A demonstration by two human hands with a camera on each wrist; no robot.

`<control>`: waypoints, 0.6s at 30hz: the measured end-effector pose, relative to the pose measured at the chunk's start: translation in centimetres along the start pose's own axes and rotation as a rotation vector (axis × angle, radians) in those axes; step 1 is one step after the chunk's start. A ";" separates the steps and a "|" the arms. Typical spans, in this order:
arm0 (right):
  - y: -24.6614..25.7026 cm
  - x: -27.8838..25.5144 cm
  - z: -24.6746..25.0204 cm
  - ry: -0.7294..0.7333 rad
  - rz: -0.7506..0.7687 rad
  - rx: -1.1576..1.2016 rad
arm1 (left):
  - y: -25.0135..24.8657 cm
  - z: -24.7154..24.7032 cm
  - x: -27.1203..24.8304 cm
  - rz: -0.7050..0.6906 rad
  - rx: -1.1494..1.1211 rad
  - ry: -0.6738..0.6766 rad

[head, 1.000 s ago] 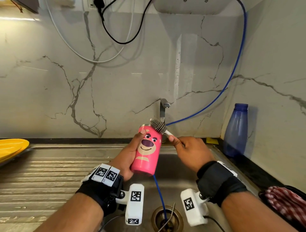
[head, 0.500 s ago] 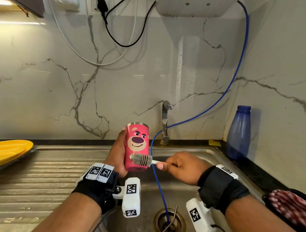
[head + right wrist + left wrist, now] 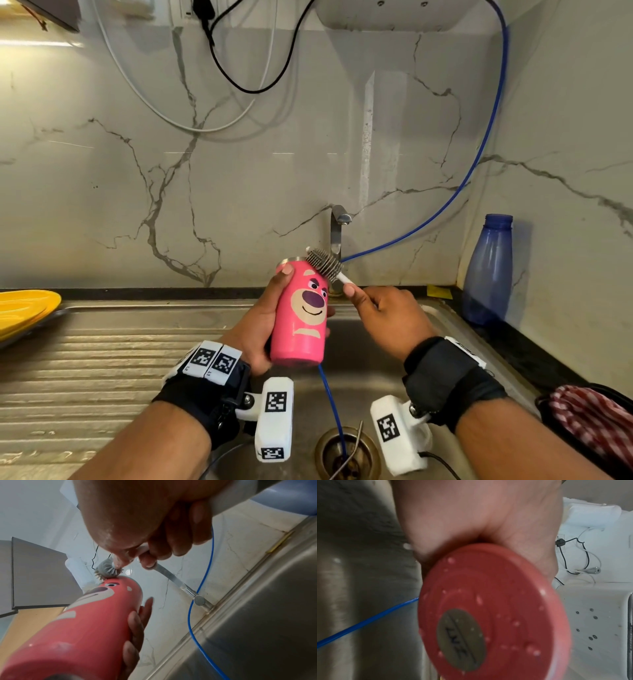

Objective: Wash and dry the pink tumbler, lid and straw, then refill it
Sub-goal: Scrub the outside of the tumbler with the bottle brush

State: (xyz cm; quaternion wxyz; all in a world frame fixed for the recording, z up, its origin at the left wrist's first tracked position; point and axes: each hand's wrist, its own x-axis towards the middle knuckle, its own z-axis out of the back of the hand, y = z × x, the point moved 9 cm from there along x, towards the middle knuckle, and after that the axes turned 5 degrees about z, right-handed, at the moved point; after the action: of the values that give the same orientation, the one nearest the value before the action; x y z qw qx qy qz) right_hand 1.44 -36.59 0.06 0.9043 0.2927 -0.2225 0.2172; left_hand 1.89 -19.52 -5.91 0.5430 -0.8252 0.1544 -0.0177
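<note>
The pink tumbler (image 3: 303, 311) with a bear face is held above the sink, tilted slightly, its open steel rim at the top. My left hand (image 3: 270, 322) grips it around the body, thumb near the rim; the left wrist view shows its wet pink base (image 3: 493, 615) with a round grey label. My right hand (image 3: 383, 315) pinches the white handle of a grey bristle brush (image 3: 323, 263), whose head lies against the tumbler's upper right edge (image 3: 107, 570). No lid or straw is in view.
A steel tap (image 3: 337, 236) stands behind the tumbler. A blue tube (image 3: 445, 205) runs from the wall down into the drain (image 3: 346, 452). A blue bottle (image 3: 488, 270) stands at right, a yellow plate (image 3: 24, 311) at left, a checked cloth (image 3: 592, 421) at lower right.
The brush head has gone from the tumbler's rim down to its lower body and back up to the rim. The tumbler dipped left and upright, then returned to its tilt.
</note>
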 end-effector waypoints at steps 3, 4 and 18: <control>0.7 -0.3 -1.7 0.124 0.081 0.072 | -1.0 0.9 0.1 -0.079 -0.042 -0.047; 1.1 -0.4 -2.6 0.184 0.122 0.091 | -1.5 1.3 0.1 -0.106 -0.068 -0.062; 0.3 -0.6 -2.4 0.221 0.161 -0.107 | -1.4 1.4 0.2 -0.143 0.090 -0.129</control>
State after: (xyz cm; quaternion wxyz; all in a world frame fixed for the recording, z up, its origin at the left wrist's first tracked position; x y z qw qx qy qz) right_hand 1.46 -35.08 -1.88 0.9173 0.1996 -0.1555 0.3076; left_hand 2.71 -17.85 -5.22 0.5858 -0.8083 0.0590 -0.0099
